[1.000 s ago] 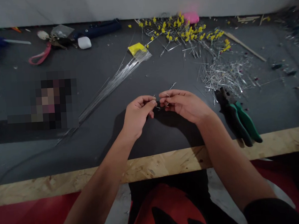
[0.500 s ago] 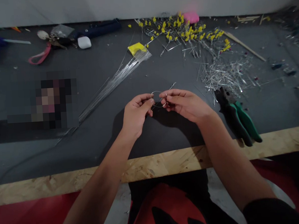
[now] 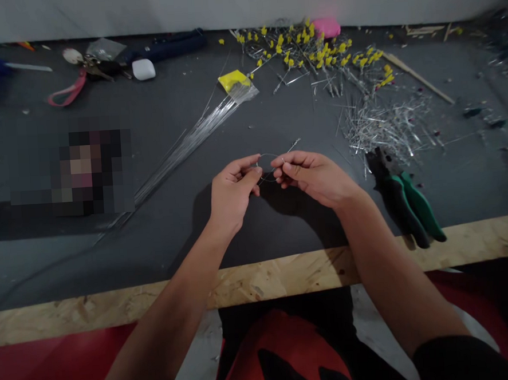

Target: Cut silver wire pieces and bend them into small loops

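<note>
A thin silvery wire [image 3: 269, 154] is bent into a round loop between my two hands, above the dark tabletop. My left hand [image 3: 235, 188] pinches the loop's left side between thumb and fingers. On the opposite side, my right hand [image 3: 311, 175] pinches it too, the other fingers curled beneath. A twisted wire end [image 3: 294, 143] shows just beyond my right fingertips; whether it joins the loop, I cannot tell. Pliers with green and black handles [image 3: 405, 201] lie to the right of my right forearm.
A bundle of straight wires [image 3: 191, 142] with a yellow tag [image 3: 233, 81] lies left of centre. Wires with yellow tips [image 3: 323, 51] are heaped at the back, near a pile of cut wires [image 3: 383, 125]. A wooden stick [image 3: 419, 79], keys [image 3: 100, 67] and a white case [image 3: 143, 69] lie around.
Both hands stay almost in place, still pinching the wire loop. My left index finger has straightened slightly along the loop, and the view has shifted a little.
</note>
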The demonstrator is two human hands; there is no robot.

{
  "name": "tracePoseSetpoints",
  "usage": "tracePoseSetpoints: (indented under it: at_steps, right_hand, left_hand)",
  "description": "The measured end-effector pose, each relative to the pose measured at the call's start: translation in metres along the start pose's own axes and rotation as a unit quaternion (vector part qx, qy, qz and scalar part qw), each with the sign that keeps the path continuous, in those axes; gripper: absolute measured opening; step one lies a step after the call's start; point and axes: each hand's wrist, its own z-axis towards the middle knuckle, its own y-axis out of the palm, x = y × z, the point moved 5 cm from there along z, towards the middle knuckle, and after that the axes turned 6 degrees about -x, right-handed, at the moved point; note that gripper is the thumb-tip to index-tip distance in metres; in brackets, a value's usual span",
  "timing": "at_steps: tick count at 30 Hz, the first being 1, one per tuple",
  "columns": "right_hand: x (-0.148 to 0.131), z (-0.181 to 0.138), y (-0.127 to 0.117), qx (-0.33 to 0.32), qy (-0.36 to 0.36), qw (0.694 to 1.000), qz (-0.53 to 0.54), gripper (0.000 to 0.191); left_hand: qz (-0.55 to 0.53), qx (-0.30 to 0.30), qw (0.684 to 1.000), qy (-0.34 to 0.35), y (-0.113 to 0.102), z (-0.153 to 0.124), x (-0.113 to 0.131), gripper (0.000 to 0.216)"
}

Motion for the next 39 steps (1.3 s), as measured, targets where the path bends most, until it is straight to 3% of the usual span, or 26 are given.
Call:
tracePoseSetpoints:
  at_steps: [13, 39]
  right_hand:
    - [0.007, 0.009, 0.007, 0.008, -0.045, 0.998, 0.031, 0.012]
    - [0.012, 0.011, 0.006, 0.042, -0.039, 0.998, 0.026, 0.015]
  left_hand:
    - [-0.095, 0.037, 0.995, 0.007, -0.001, 0.001, 0.0, 0.018]
    - [-0.058, 0.042, 0.997, 0.014, -0.002, 0.0, -0.002, 0.017]
